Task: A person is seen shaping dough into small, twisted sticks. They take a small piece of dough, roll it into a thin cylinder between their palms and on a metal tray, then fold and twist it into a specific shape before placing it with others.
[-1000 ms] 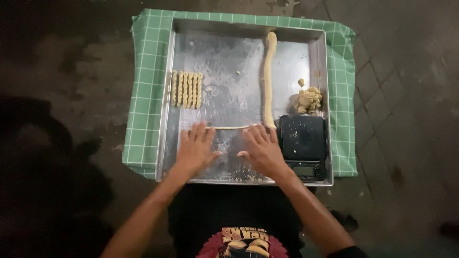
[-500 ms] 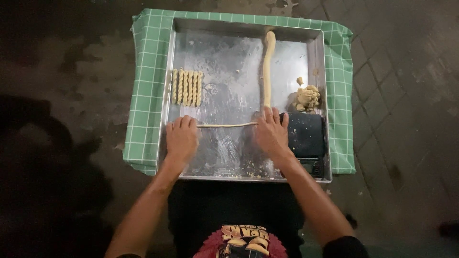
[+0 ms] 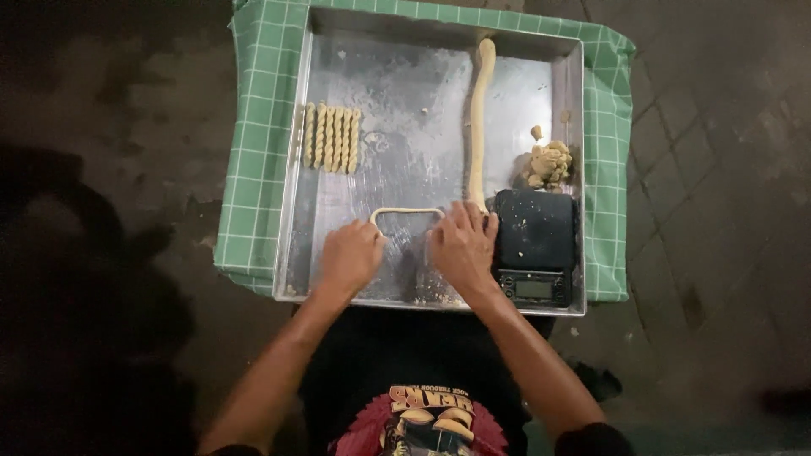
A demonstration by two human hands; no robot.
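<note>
Here, in the head view, both hands rest palm-down near the front edge of the metal tray (image 3: 317, 127). The thin dough rope (image 3: 405, 211) is bent into an arch: its middle span runs left to right just beyond the fingertips, and each end turns back toward the person and disappears under a hand. The left hand (image 3: 351, 257) covers the left end, fingers loosely curled; whether they pinch the dough cannot be told. The right hand (image 3: 460, 249) covers the right end with its fingers spread flat. Both hands lie equally near the rope, one per end.

Beyond the right hand, a thick dough roll (image 3: 479, 118) runs away from the person. Just right of that hand sits a black scale (image 3: 534, 241), with a dough lump (image 3: 549, 162) beyond it. Beyond the left hand lies a row of twisted sticks (image 3: 333, 138).
</note>
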